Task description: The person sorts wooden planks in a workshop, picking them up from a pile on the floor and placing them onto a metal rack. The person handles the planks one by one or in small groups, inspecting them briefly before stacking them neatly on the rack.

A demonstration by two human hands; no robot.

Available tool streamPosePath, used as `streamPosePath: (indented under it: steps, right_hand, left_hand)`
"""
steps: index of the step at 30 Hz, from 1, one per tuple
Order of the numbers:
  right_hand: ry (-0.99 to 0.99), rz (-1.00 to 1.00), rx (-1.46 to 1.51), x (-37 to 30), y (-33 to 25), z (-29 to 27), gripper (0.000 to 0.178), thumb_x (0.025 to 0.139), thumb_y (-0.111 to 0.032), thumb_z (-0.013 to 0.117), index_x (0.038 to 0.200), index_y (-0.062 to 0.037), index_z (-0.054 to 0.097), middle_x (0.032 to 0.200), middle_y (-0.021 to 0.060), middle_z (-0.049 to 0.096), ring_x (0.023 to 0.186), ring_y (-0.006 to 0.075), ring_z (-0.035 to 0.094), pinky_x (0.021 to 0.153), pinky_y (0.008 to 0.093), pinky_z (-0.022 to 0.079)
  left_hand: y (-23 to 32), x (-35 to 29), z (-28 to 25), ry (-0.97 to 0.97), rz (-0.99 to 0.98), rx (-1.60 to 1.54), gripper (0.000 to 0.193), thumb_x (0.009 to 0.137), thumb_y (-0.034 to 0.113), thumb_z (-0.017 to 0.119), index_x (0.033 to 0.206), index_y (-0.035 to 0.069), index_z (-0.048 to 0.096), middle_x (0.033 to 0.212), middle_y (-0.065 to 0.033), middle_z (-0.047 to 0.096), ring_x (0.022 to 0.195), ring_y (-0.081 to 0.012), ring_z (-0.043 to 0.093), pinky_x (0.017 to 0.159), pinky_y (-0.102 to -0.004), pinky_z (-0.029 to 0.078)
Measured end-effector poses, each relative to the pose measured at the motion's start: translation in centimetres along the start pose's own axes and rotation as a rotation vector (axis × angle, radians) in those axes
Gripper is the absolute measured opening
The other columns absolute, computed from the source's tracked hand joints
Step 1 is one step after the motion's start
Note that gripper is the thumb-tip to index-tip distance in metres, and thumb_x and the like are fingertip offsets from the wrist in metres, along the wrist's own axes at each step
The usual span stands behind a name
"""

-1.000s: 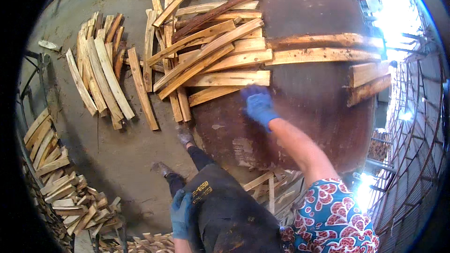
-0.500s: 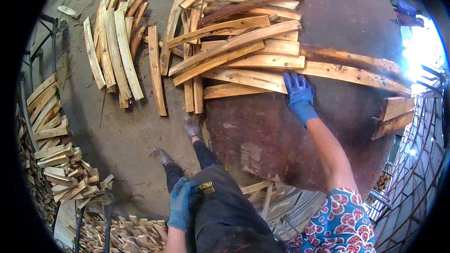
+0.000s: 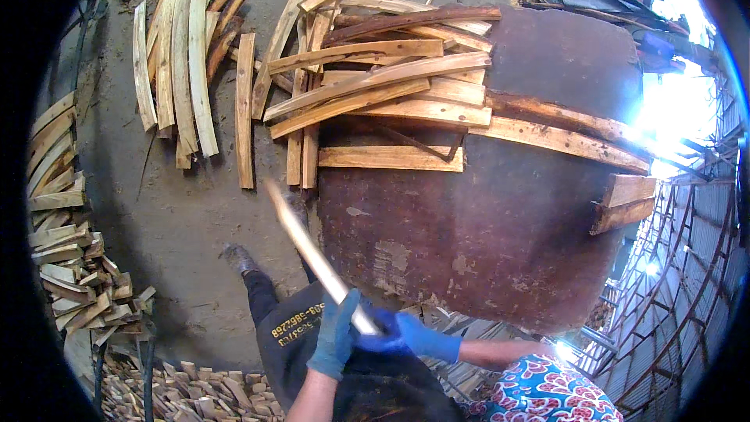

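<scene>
Both hands wear blue gloves and grip one narrow wooden slat [image 3: 310, 248] low in front of my dark apron. My left hand [image 3: 336, 334] is closed around it a little way up from its near end. At that near end my right hand [image 3: 391, 334] is wrapped, slightly blurred. The slat slants up and to the left, its far tip over the floor. Beyond it, a heap of curved wooden slats [image 3: 375, 82] lies crosswise on the edge of a reddish-brown board [image 3: 469, 227].
A bundle of curved slats [image 3: 181, 62] lies on the floor at the far left. Stacked short wood pieces [image 3: 86, 281] line the left side, with more wood pieces [image 3: 195, 391] along the bottom. Two short blocks [image 3: 626, 202] rest at the board's right edge.
My right hand has taken a slat from the heap and drawn it back to my body. My left hand has come off my leg and now grips it too.
</scene>
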State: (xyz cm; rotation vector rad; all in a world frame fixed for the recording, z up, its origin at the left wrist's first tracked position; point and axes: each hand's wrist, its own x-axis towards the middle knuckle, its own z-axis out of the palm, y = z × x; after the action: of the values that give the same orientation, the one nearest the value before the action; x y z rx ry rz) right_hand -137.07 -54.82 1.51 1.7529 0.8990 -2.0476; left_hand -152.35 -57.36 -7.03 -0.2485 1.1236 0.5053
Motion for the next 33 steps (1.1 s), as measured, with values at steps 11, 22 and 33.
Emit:
streamPosePath:
  steps: [11,22,33]
  right_hand:
    - [0.795,-0.089,-1.802,10.7,3.0,-29.9,0.083,0.073,-0.033,0.067,0.142,-0.017,0.025,0.138,0.0094,0.038,0.127,0.0282,0.034,0.104,0.047,0.026]
    - [0.301,0.143,0.15,0.9,3.5,-11.8,0.062,0.075,-0.044,0.071,0.116,-0.001,0.055,0.097,0.0116,0.065,0.085,0.0199,0.063,0.067,0.0341,0.047]
    - [0.1,-0.201,-0.146,-2.3,-2.5,1.1,0.078,0.083,-0.041,0.064,0.138,0.0015,0.03,0.127,0.0267,0.049,0.115,0.0306,0.052,0.095,0.0363,0.041]
  left_hand:
    - [4.8,-0.5,-8.1,0.235,-0.16,-0.323,0.059,0.069,0.03,0.066,0.112,-0.008,0.049,0.094,-0.0173,0.06,0.084,-0.0276,0.061,0.078,-0.0352,0.053]
    - [2.2,-2.6,-3.4,0.208,-0.232,-0.342,0.042,0.079,0.023,0.062,0.11,-0.003,0.051,0.091,-0.0147,0.062,0.08,-0.0269,0.063,0.074,-0.0363,0.053]
    - [1.2,-2.5,0.3,0.02,-0.207,-0.308,0.052,0.086,0.04,0.058,0.118,0.0,0.05,0.102,-0.0129,0.061,0.09,-0.0221,0.062,0.082,-0.0346,0.051]
